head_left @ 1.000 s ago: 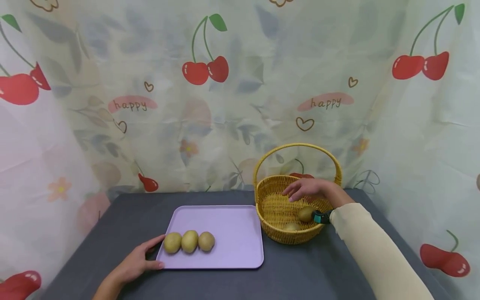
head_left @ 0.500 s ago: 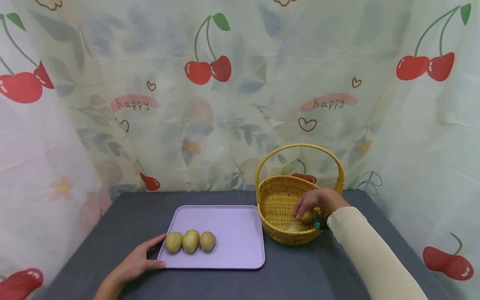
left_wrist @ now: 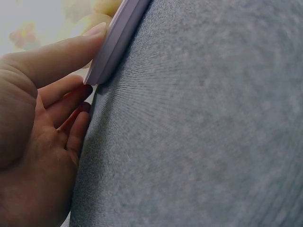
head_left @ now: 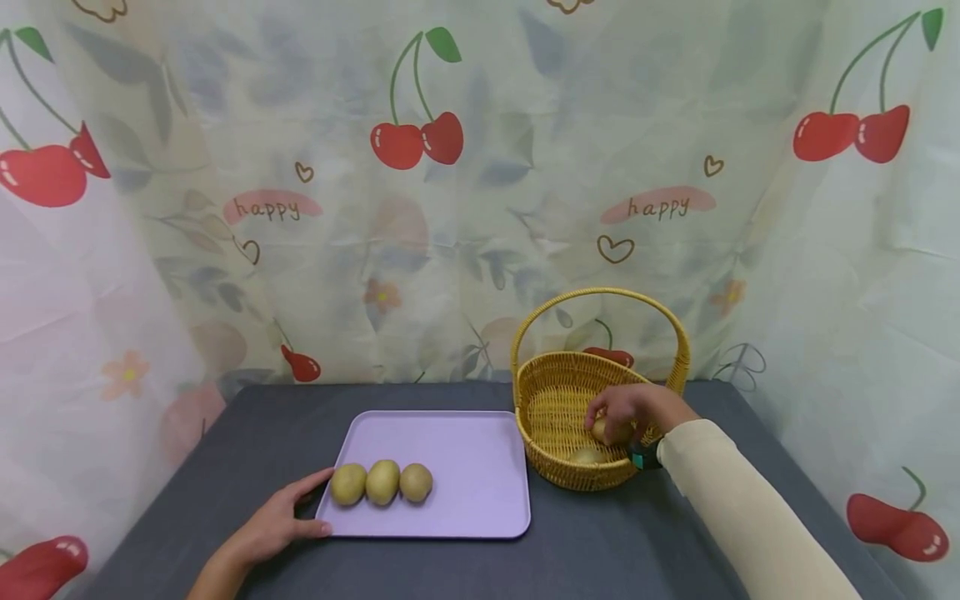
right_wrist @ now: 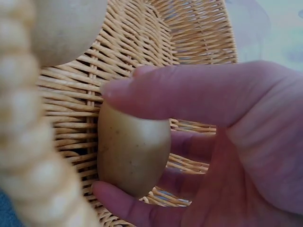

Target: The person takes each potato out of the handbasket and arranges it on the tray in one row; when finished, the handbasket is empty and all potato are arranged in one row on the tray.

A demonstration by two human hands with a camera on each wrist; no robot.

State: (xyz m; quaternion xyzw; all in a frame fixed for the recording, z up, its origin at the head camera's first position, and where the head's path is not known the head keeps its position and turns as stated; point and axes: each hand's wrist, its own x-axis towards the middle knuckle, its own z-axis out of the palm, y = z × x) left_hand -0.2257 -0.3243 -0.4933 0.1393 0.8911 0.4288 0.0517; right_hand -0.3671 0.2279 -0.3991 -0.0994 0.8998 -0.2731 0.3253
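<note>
A lilac tray (head_left: 472,483) bears three potatoes in a row: a left one (head_left: 348,484), a middle one (head_left: 382,482) and a right one (head_left: 416,482). My left hand (head_left: 273,521) touches the tray's near left corner, thumb and index finger spread along its edge. In the left wrist view the thumb (left_wrist: 71,52) lies against the rim, with the other fingers below it. Inside the wicker basket (head_left: 555,400), my right hand (head_left: 626,408) grips a potato (right_wrist: 132,146), thumb over one end and fingers round its side. Another potato (head_left: 587,456) lies near the basket's front wall.
The basket stands right beside the tray's right edge, its tall arched handle (head_left: 600,291) rising over the opening. Dark grey cloth covers the table (head_left: 420,571). A cherry-printed curtain (head_left: 480,208) hangs close behind and along both sides.
My right hand has lowered into the basket from above and closed round a potato there. The left hand keeps its place at the tray. The head view has shifted slightly.
</note>
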